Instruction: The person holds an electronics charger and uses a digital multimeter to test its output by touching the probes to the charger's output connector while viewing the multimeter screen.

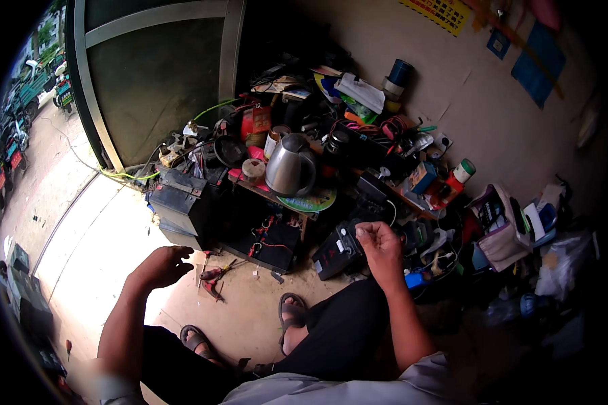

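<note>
My left hand hovers above the floor with fingers loosely curled and apart, holding nothing. Below and right of it, red-handled pliers and other small hand tools lie on the tiles. My right hand is raised with thumb and fingertips pinched together; whatever may be between them is too small to make out. Just left of that hand, a black battery case leans at a tilt on the floor. A black box with red wire clips sits under the low table, between my hands and farther off.
A steel kettle stands on the cluttered table among cables, tins and papers. Dark batteries are stacked at its left. A bag and plastic sacks lie at the right by the wall. A glass door stands behind.
</note>
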A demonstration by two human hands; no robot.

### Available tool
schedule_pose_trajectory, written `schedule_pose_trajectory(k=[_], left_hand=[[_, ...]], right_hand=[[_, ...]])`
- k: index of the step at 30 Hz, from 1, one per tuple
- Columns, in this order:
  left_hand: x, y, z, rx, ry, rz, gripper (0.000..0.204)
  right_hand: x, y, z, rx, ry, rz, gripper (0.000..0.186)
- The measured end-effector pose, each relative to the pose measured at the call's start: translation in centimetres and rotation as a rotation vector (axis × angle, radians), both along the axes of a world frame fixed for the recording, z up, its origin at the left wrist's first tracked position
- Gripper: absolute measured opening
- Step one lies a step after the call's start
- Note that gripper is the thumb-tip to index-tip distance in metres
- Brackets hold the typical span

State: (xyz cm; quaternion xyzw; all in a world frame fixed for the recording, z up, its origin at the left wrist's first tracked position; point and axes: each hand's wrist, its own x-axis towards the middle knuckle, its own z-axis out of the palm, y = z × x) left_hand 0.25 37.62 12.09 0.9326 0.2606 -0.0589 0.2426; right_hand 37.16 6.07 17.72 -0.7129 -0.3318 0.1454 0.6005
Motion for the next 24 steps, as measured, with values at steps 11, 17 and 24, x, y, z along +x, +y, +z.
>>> schedule_pose_trajectory(k=[11, 17, 24], left_hand=[[-3.8, 2.6, -0.6, -0.208, 0.1, 0.225, 0.046], [-5.8, 1.9, -0.3, -0.196, 0.205, 0.2, 0.048], [-6.9, 1.7, -0.5, -0.205, 0.178, 0.255, 0.048]], right_hand=[[-5.9, -0.5, -0.9, -0.853, -1.044, 0.281, 0.027], [-6.4, -0.1, -0.4, -0.815, -0.922, 0.208, 0.029], [-5.4, -1.6, -0.4, -0.574, -0.688, -0.177, 0.022]])
